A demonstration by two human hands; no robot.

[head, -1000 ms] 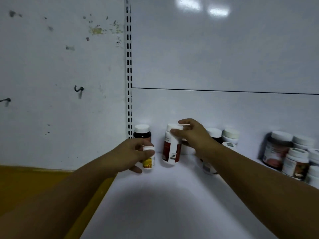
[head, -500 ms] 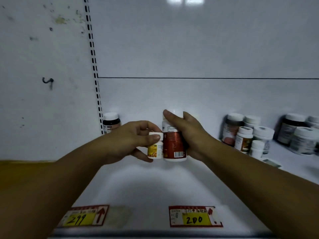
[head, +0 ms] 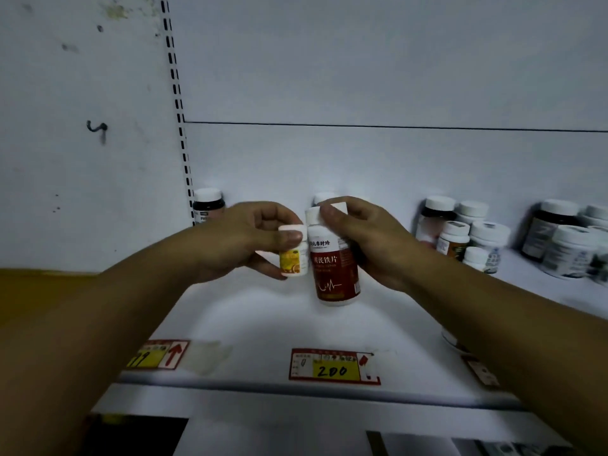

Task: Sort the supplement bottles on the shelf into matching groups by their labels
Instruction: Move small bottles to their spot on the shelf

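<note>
**A:** ok so what was over on the far left?

**B:** not much tbh. A hook [head: 98, 128] stuck out of the scuffed wall, then a slotted strip [head: 179, 110] ran down to the shelf [head: 263, 324]. Right beside the strip, at the back, stood a dark bottle [head: 208, 205] with a white cap, upright and on its own.

**A:** and the hands?

**B:** both were over the middle of the shelf. The left hand [head: 243, 240] pinched a small yellow bottle [head: 292, 258], thumb across the front just under the cap, fingers curled round behind. Touching it on the right, or as good as, was a taller red bottle [head: 334, 268] with white lettering on the label. The right hand [head: 368, 238] gripped that one near the top, thumb across the cap, fingers wrapped behind. Both bottles were upright, labels facing the camera. Couldn't tell if the red one's base sat on the shelf or hung just above it.

**A:** anything behind them?

**B:** the cap of one more bottle [head: 324, 198] peeked out between the hands, by the back wall. Further right a bunch of bottles [head: 460, 232] huddled at the back, and apart from that another bunch [head: 566, 245] sat at the right edge, blurry.

**A:** front edge?

**B:** a price tag [head: 158, 355] half under the left forearm, and a second tag [head: 334, 368] reading 200, below the red bottle.
</note>
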